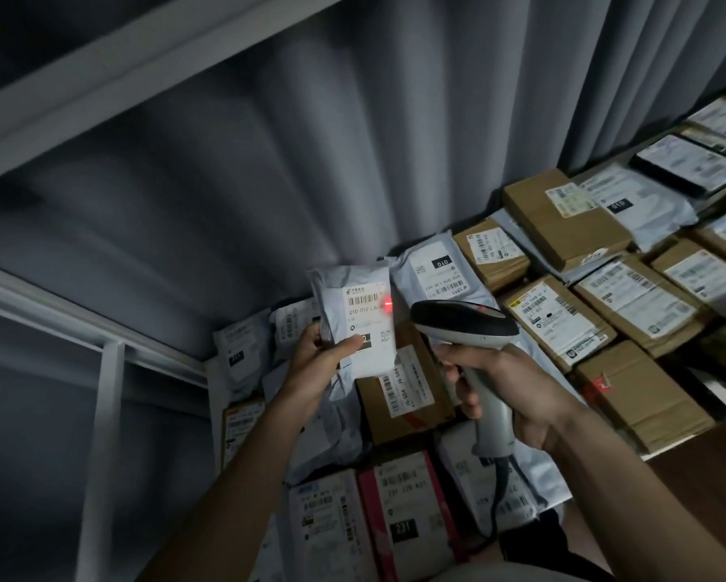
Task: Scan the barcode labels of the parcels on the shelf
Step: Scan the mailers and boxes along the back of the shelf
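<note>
- Left hand [317, 363] grips a grey mailer [355, 321], raised above the shelf [671, 451], label facing the camera.
- Right hand [516, 396] is curled round the scanner [466, 329] handle.
- Red dot [388, 305] sits on the label's right edge.
- Parcels [562, 312] cover the shelf.

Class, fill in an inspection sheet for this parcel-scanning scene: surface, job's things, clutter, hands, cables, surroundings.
Surface: shelf packed with parcels.
Job's things: grey mailer raised, red scan light on its label; scanner aimed at it.
Clutter: cardboard boxes and poly bags crowded, some overlapping.
Hands: left hand holds the mailer; right hand grips the scanner handle.
Cables: scanner cable hangs below the handle.
Surroundings: grey curtain, white shelf frame.
</note>
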